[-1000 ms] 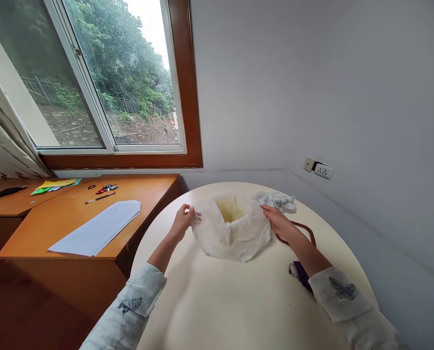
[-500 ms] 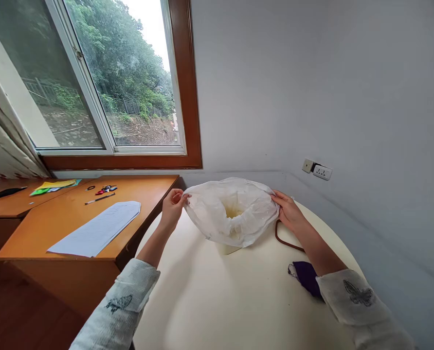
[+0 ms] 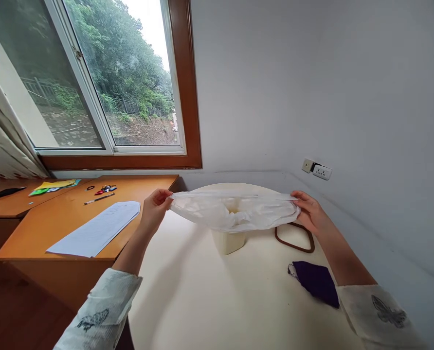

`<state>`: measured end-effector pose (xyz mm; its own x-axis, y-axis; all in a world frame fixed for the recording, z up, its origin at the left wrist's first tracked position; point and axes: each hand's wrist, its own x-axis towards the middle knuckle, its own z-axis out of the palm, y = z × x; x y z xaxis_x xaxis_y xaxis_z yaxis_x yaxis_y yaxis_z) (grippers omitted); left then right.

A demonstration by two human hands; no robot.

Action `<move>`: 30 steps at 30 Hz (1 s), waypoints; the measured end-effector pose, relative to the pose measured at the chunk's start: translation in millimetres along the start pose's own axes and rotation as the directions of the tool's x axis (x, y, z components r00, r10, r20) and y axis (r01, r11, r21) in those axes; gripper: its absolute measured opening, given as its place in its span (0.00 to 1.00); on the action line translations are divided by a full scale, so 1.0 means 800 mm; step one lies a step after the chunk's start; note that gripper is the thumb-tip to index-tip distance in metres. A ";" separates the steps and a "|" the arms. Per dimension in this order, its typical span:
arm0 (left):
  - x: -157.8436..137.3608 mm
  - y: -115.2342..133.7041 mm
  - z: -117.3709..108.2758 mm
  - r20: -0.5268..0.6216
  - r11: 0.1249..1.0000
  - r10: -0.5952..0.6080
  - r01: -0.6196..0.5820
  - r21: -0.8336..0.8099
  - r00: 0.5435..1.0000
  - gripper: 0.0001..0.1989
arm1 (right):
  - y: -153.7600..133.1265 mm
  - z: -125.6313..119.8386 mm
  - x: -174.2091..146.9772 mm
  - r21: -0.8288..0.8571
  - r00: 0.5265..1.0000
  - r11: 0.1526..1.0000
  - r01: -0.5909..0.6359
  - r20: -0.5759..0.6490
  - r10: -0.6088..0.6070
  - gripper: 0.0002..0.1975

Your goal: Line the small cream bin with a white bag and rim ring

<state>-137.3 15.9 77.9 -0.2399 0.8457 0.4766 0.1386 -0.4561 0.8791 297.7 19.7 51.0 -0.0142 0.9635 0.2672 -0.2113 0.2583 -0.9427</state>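
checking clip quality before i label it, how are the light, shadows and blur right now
Head view: sky through the window blown out white, frame leaning as with a wide lens; head view: soft shadow across the left part of the round table; head view: left hand and right hand without obvious blur, white bag low-contrast above the pale tabletop.

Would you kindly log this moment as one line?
left hand: grips bag | right hand: grips bag | bag: stretched over bin | ring, pouch: on table

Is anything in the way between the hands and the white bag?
Nothing visible: the left hand and right hand hold the white bag by opposite ends. The brown frame and purple pouch aren't between them.
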 end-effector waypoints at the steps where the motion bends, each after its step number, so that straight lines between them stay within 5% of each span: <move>1: -0.002 0.003 -0.001 0.020 0.999 0.008 -0.009 0.049 1.000 0.10 | -0.002 -0.003 -0.003 -0.001 1.000 1.000 0.002 0.031 -0.002 0.14; 8: -0.007 0.038 -0.012 0.064 0.930 -0.029 0.004 0.367 0.998 0.13 | -0.032 -0.010 -0.023 -0.295 0.968 0.955 -0.026 0.233 0.098 0.30; 16: -0.013 0.075 -0.026 0.305 0.836 -0.377 0.179 0.519 0.875 0.14 | -0.055 -0.004 -0.036 -0.593 0.952 0.803 -0.059 0.208 0.224 0.15; 21: -0.013 0.089 -0.033 0.357 0.827 -0.426 0.199 0.525 0.831 0.13 | -0.060 0.003 -0.040 -0.481 0.965 0.873 -0.081 0.181 0.189 0.14; 30: -0.006 0.119 0.004 0.224 0.973 -0.212 0.184 0.140 0.951 0.19 | -0.093 0.075 -0.026 -0.057 0.995 0.996 0.072 -0.061 -0.076 0.10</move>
<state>-119.6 -30.7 159.0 -0.0421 0.9633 0.2650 0.2251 -0.2492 0.9419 254.8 -23.9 127.8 0.0617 0.9436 0.3252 -0.1553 0.3309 -0.9308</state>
